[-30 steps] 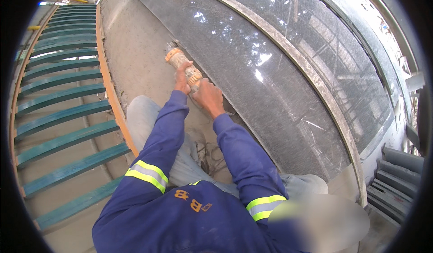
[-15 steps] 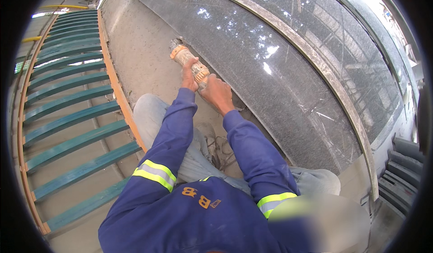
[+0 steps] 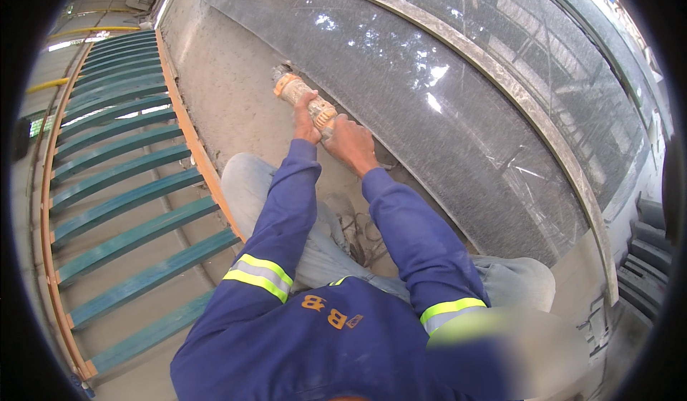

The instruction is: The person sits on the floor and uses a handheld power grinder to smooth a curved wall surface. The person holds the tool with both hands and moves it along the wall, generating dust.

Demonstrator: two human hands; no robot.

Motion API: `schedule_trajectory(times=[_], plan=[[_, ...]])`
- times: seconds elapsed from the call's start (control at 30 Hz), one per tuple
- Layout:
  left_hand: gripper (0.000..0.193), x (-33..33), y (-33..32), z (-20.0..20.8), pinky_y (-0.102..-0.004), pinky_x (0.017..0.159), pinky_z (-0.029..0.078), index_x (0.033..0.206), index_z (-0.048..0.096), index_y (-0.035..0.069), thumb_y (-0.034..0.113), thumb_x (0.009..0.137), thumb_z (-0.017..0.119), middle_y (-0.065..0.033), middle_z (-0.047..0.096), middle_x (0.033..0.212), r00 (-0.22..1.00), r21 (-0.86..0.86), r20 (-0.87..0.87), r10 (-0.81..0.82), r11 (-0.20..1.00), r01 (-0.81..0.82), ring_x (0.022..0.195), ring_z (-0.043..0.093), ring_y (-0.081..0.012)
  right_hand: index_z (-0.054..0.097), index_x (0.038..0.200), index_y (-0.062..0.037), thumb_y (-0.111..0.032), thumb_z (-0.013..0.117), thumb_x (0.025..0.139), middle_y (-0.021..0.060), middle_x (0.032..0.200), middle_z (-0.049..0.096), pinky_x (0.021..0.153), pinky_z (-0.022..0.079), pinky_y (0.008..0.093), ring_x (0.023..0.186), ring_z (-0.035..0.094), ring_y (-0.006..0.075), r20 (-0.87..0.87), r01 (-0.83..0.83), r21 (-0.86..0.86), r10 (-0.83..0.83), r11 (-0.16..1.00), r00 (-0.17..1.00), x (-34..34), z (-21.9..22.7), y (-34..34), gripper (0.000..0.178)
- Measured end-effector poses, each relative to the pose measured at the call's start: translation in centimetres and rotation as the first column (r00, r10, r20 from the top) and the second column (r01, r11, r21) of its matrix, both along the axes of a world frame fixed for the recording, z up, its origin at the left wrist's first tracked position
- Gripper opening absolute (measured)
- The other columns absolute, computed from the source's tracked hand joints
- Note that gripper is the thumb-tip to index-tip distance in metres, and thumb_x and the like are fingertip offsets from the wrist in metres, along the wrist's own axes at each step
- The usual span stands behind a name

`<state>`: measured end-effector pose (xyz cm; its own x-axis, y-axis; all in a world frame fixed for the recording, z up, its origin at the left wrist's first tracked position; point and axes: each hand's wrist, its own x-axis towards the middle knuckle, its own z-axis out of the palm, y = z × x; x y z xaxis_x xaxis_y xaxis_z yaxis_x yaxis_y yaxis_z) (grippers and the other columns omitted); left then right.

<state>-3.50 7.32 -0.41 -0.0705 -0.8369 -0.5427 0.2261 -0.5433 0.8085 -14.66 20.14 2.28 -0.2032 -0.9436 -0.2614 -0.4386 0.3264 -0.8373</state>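
An angle grinder (image 3: 304, 95) with a dusty orange and grey body lies in both my hands. My left hand (image 3: 306, 120) is closed round the middle of its body. Further back, toward me, my right hand (image 3: 351, 143) grips the rear end. The tool's head points away from me and meets the long lower edge of a dark speckled stone slab (image 3: 429, 136). What the head carries is too small and dusty to make out.
On the left runs a long rack with an orange frame (image 3: 192, 136) and teal slats (image 3: 129, 211). A pale strip (image 3: 501, 93) crosses over the slabs on the right. Dark stacked pieces (image 3: 644, 258) stand at the far right. Cord-like loops (image 3: 365, 240) lie between my legs.
The view has shifted slightly, so the rack, slab and my arms sit a little further right in the picture. Both hands keep the same grip on the grinder at the slab's edge.
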Motion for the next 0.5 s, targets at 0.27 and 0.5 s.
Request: schedule_trajectory(times=[0.27,0.5], plan=[[0.039,-0.15,0.76,0.16,-0.0456,0.064,0.06,0.106,0.052,0.006,0.026,0.08,0.073,-0.0125,0.061,0.083,1.0,0.003,-0.016,-0.013,1.0,0.013,0.068,0.067,-0.0305,0.061,0.103,0.0047,-0.02,0.069,0.078,0.029,0.097,0.072,0.085,0.055,0.0498,0.096,0.072,0.0427,0.007,0.0,0.017,0.0,1.0,1.0,-0.36,0.06,0.76,0.036],[0.038,-0.38,0.82,0.83,-0.0445,0.065,0.059,0.106,0.053,0.007,0.026,0.079,0.073,-0.013,0.063,0.085,1.0,0.011,0.011,-0.012,1.0,0.012,0.069,0.066,-0.0299,0.061,0.103,0.0053,-0.018,0.068,0.079,0.0293,0.097,0.072,0.085,0.055,0.0501,0.096,0.072,0.0424,0.004,-0.005,-0.007,0.005,1.0,1.0,-0.11,-0.09,0.45,0.035]])
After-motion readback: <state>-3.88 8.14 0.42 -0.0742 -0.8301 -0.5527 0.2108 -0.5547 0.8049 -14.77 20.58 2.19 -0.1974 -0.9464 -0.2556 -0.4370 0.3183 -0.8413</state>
